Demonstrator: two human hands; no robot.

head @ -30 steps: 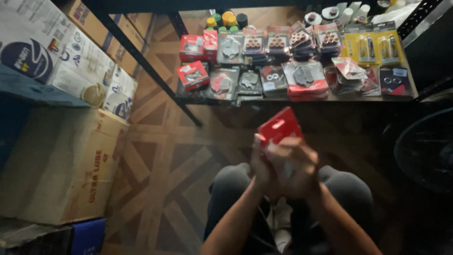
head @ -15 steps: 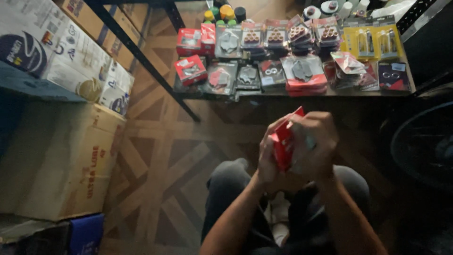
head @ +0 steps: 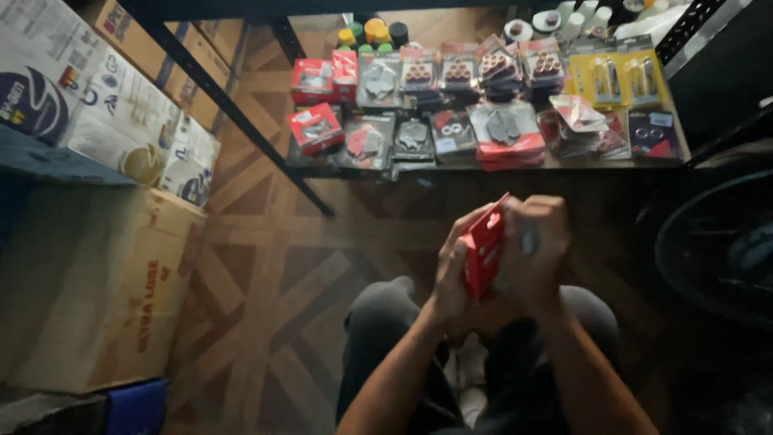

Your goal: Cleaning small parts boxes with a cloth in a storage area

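Both hands, left hand (head: 452, 278) and right hand (head: 533, 251), clasp a red packet (head: 485, 248) above the lap

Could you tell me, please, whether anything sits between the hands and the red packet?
Nothing visible does. The left hand and the right hand both grip the red packet directly, one on each side, above the person's lap. The packets on the low shelf lie apart, farther off.

Both forearms are bare, with no sleeves showing down to the hands (head: 499, 266). Dark grey trousers (head: 386, 338) cover the knees below the hands; light-coloured footwear (head: 467, 387) shows between the knees.
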